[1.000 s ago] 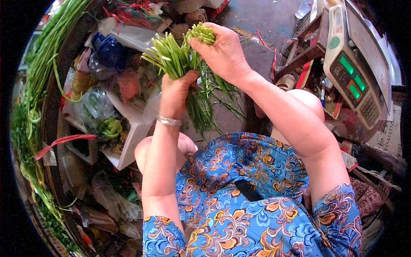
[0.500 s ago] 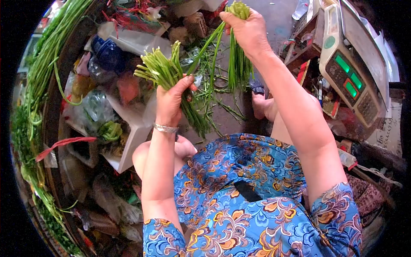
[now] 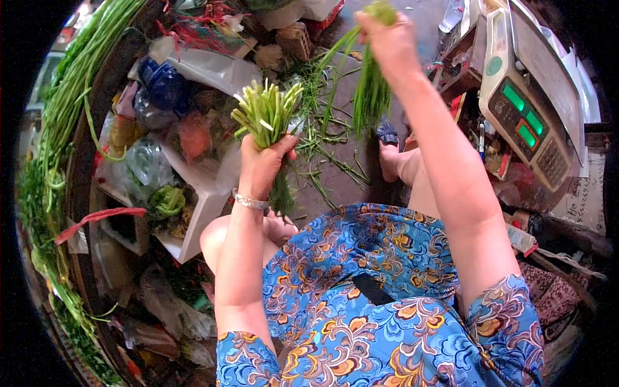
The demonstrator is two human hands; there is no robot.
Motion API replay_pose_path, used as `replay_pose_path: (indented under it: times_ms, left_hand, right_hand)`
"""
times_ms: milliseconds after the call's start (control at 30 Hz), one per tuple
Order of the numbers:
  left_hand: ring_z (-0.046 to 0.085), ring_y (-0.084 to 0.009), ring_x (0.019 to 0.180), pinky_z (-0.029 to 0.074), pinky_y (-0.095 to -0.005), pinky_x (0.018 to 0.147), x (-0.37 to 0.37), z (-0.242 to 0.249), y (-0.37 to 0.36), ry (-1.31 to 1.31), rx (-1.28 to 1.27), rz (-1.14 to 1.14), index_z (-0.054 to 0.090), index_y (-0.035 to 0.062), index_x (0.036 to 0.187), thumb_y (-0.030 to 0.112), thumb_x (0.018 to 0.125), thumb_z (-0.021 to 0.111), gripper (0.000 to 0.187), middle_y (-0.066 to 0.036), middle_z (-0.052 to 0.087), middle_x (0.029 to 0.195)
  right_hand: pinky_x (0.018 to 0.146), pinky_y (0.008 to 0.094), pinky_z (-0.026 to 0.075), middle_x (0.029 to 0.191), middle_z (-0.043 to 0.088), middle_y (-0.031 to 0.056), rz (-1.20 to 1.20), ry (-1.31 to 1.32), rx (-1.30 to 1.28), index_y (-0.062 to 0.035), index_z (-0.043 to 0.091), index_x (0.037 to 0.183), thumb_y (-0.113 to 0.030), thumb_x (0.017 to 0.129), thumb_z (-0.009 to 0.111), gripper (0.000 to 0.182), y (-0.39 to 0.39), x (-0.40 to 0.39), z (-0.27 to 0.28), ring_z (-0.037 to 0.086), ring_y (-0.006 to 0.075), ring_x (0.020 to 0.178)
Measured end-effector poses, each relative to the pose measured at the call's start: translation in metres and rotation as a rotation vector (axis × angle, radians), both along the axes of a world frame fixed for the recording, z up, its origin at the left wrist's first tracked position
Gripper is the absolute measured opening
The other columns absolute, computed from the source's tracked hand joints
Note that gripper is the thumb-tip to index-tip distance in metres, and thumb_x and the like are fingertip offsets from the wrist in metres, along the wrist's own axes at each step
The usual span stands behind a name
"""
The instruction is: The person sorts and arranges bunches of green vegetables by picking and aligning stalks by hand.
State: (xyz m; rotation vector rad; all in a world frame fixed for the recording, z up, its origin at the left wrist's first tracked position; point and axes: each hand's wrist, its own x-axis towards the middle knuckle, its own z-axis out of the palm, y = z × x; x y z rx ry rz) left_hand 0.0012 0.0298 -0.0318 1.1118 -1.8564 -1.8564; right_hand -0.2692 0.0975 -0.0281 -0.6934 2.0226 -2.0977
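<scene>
Green stems being sorted: left hand (image 3: 261, 161) clamped round an upright bunch (image 3: 266, 115) above the knee, right hand (image 3: 387, 35) pinching a loose tuft (image 3: 371, 90) raised over the littered floor (image 3: 335, 161). Probably best keeping cut ends level, grip firm, before merging.

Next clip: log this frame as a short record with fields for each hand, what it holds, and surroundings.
left hand: left hand grips a bunch of green stems, cut ends up
right hand: right hand raised, holding a smaller bunch hanging down
floor: loose stems scattered
right side: scale, display lit
left side: plastic bags, long greens
</scene>
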Motion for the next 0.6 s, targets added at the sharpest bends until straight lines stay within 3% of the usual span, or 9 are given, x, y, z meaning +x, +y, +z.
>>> replay_pose_path:
  times_ms: [33,67,200,267,300,400,467,600]
  left_hand:
    - [0.058,-0.0091,0.056,0.043,-0.0214,0.05,0.006,-0.003,0.0,0.021,0.01,0.027,0.063,0.0012,0.088,0.01,0.079,0.071,0.015,-0.003,0.063,0.071]
    - [0.058,-0.009,0.055,0.042,-0.0211,0.049,0.012,-0.004,-0.001,0.04,0.016,0.052,0.063,0.0015,0.089,0.011,0.08,0.072,0.016,-0.003,0.064,0.072]
    - [0.056,-0.0086,0.059,0.044,-0.0214,0.051,0.014,0.005,-0.01,0.131,0.093,0.069,0.062,0.0008,0.105,0.014,0.08,0.072,0.029,-0.003,0.066,0.079]
    - [0.058,-0.0096,0.064,0.045,-0.0217,0.053,0.016,0.0,-0.018,0.16,0.176,0.044,0.061,0.0,0.11,0.01,0.081,0.071,0.033,-0.002,0.064,0.085]
    - [0.058,-0.0099,0.065,0.045,-0.0219,0.053,0.014,0.001,-0.017,0.181,0.181,0.013,0.06,0.0,0.113,0.009,0.08,0.072,0.037,-0.003,0.064,0.088]
    - [0.058,-0.0101,0.066,0.046,-0.022,0.056,0.008,0.008,-0.017,0.265,0.26,-0.035,0.056,-0.0003,0.119,0.008,0.078,0.073,0.045,-0.003,0.063,0.093]
    - [0.057,-0.0116,0.069,0.046,-0.0225,0.058,0.004,0.01,-0.017,0.221,0.317,-0.108,0.055,0.0008,0.121,0.011,0.08,0.071,0.045,-0.005,0.062,0.103]
    - [0.054,-0.0111,0.065,0.045,-0.0231,0.059,-0.001,0.005,-0.018,0.201,0.258,-0.095,0.053,-0.0008,0.122,0.008,0.08,0.067,0.045,-0.004,0.061,0.087]
  right_hand:
    - [0.058,0.0274,0.048,0.07,0.065,0.001,-0.071,-0.031,0.048,-0.003,0.066,0.082,-0.015,0.078,0.071,0.014,0.005,-0.011,0.003,0.059,0.0096,0.061]
    - [0.048,0.0259,0.041,0.06,0.054,-0.0018,-0.158,-0.055,-0.056,-0.0104,0.057,0.07,-0.009,0.082,0.067,0.016,0.012,-0.021,0.005,0.049,0.0097,0.05]
    - [0.049,0.0273,0.043,0.06,0.055,-0.0001,0.019,-0.038,-0.089,-0.0074,0.059,0.074,-0.012,0.081,0.067,0.012,0.031,-0.02,0.014,0.051,0.0122,0.05]
    - [0.064,0.0267,0.048,0.074,0.066,0.0007,0.189,0.113,-0.085,-0.0034,0.066,0.083,-0.012,0.077,0.071,0.011,0.028,-0.009,0.007,0.059,0.0095,0.067]
    - [0.068,0.0255,0.047,0.076,0.066,0.0005,0.294,-0.035,-0.069,-0.0042,0.067,0.083,-0.011,0.077,0.071,0.01,0.027,-0.001,0.01,0.06,0.009,0.071]
    - [0.065,0.026,0.05,0.078,0.067,0.004,0.45,-0.067,-0.016,-0.0058,0.063,0.084,-0.01,0.08,0.07,0.01,0.015,0.014,0.008,0.062,0.0109,0.069]
    - [0.062,0.0254,0.049,0.071,0.062,0.0015,0.613,-0.135,0.055,-0.0057,0.061,0.086,-0.009,0.08,0.068,0.01,0.012,0.032,0.015,0.059,0.0099,0.067]
    - [0.057,0.0257,0.046,0.07,0.061,-0.0006,0.723,-0.289,0.085,-0.0047,0.063,0.078,-0.011,0.077,0.07,0.009,0.006,0.064,0.02,0.054,0.0094,0.06]
